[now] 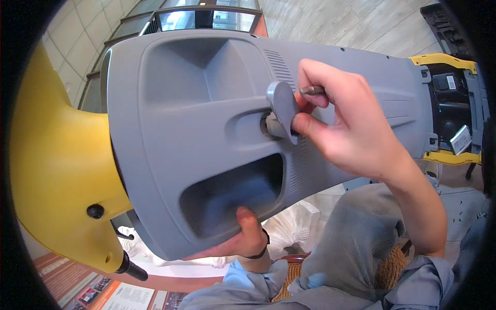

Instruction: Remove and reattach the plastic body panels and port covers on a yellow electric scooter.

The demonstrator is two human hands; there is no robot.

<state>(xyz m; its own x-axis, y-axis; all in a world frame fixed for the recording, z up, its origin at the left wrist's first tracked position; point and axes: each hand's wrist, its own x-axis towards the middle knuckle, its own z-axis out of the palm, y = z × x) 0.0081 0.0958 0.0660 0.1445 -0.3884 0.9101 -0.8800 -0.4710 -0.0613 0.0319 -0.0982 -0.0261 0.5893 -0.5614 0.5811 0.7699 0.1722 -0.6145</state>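
A grey plastic scooter front panel [175,139] lies across my view, with two molded pockets. Between the pockets, a grey hook [281,103] stands out from a round hole. My right hand [351,119] pinches the hook's edge with thumb and fingers. A short dark metal rod [312,91] pokes out from its curled fingers; its other end is hidden. At the near edge, my left hand [250,235] grips the panel, its thumb over the rim of the near pocket [232,194] and its other fingers hidden underneath.
Yellow scooter bodywork [62,155] with a black handle [132,268] rises at the left. An open bay [449,103] with yellow edges and a loose label lies far right. Printed boards [113,292] are at lower left, beside white plastic wrapping [294,227].
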